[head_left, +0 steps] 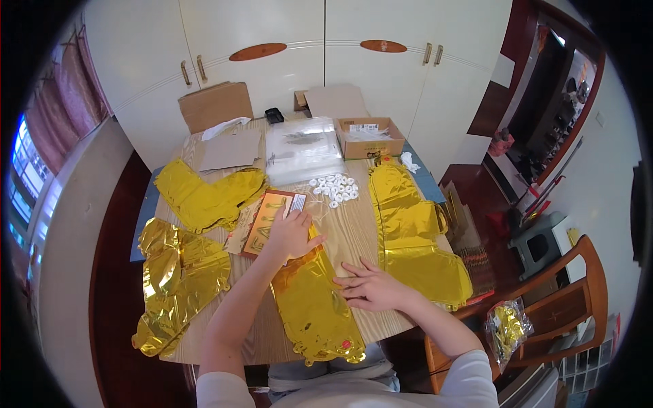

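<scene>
A flat, uninflated gold foil balloon (315, 306) lies in front of me and reaches to the near table edge. My left hand (292, 234) rests at its far end, fingers stretched out over a printed card (262, 231) in orange and brown. On the balloon's right edge lies my right hand (371, 285), palm down with fingers spread. Neither hand grips anything. Other flat gold balloons lie around: a crumpled one (180, 279) at near left, another (211, 194) at far left, and a larger spread (411, 238) to the right.
Beyond my hands are several white rings (333, 189) and a stack of clear plastic bags (304, 153). An open cardboard box (371, 139) stands at the far right, near a black object (274, 115). A wooden chair (571, 299) with a bagged gold balloon (509, 326) is at right.
</scene>
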Tool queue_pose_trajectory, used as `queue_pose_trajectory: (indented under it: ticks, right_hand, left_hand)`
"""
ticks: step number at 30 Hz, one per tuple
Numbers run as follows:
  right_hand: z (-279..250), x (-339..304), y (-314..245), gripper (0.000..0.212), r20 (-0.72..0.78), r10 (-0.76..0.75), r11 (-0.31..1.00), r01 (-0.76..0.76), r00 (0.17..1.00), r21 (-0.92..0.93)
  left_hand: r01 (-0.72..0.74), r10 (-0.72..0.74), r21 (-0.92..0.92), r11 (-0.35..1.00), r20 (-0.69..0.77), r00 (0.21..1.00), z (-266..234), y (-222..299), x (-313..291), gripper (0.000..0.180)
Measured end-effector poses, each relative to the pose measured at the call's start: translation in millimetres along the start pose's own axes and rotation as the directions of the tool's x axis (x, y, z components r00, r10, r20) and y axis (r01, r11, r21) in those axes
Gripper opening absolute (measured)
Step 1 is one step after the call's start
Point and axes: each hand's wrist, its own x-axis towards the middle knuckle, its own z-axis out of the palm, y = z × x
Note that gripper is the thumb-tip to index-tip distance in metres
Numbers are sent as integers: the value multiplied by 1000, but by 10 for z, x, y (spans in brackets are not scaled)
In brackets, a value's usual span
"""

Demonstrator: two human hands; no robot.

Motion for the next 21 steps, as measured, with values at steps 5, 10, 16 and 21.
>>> queue_pose_trajectory:
  ticks: [5,10,16,21]
  right_hand:
    - [12,-53,-17,31,-8,-1,1000,1,1000,-21]
    - [19,-61,-25,30,-26,13,1000,-12,1000,28]
    - [48,-75,-12,30,-42,16,999,-14,999,40]
    - [68,-74,-10,29,-63,9,999,-7,998,46]
  left_hand:
    - [8,-7,-107,994,10,1000,61,-89,-43,69]
    - [177,-206,-216,960,-119,971,153,-327,-257,65]
    - [142,-104,-193,971,193,976,70,-482,-638,54]
    - [-83,138,-191,978,298,944,-86,-438,-844,52]
